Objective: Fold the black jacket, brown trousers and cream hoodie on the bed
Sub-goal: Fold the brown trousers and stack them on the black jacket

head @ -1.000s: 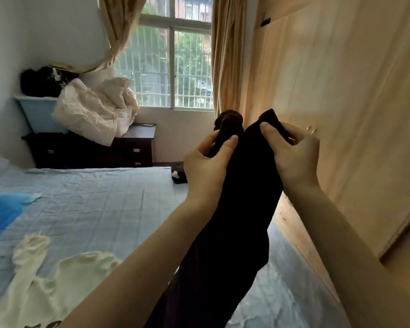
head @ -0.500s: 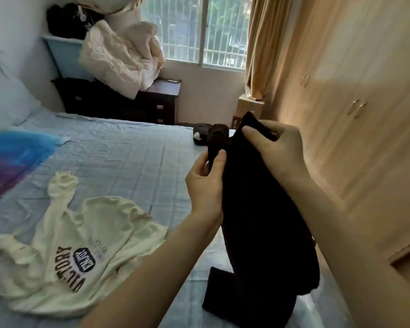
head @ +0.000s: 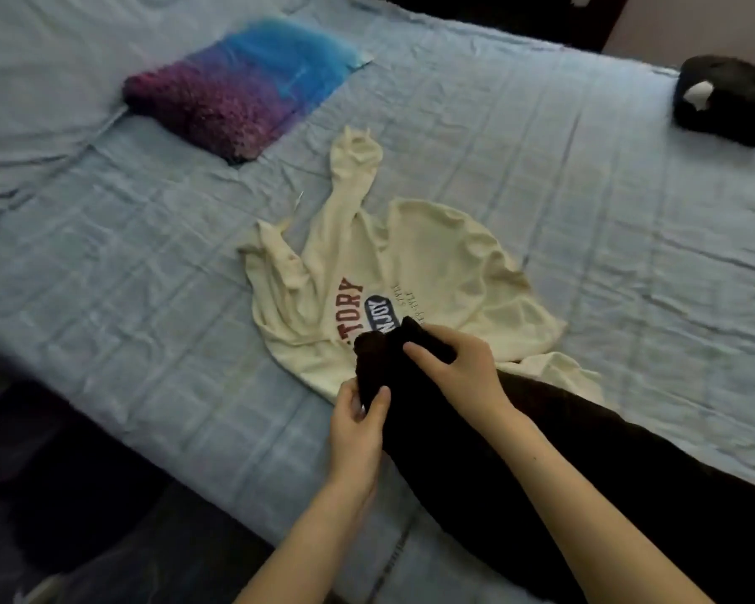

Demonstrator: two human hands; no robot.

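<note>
The left hand (head: 358, 422) pinches a bunched edge of a very dark garment (head: 541, 451) between thumb and curled fingers, the thumb lying over the cloth. Just beyond and to its right, the right hand (head: 463, 368) grips the same garment near its top corner, index finger stretched along the fabric and the other fingers wrapped round it. Both hands are closed on this one piece of cloth — it looks dark brown to black, and whether it is the trousers or the jacket cannot be told from its colour here.

From the hands the dark garment runs back toward the person and off to the right, lying across the near part of the bed (head: 585, 189) and passing under the right forearm.

Directly beneath and past the hands lies the cream hoodie (head: 432, 263), spread out unfolded on the bed, printed letters in red and a dark badge showing on its front. One sleeve reaches away from the hands; the dark garment's held end overlaps the hoodie's near edge.

Farther off, up and to the left of the hands, a purple-to-blue cushion (head: 236, 89) rests on the bed. Far to the right, well apart from the hands, sits a black item with a white patch (head: 724, 98) — what it is cannot be made out.
</note>
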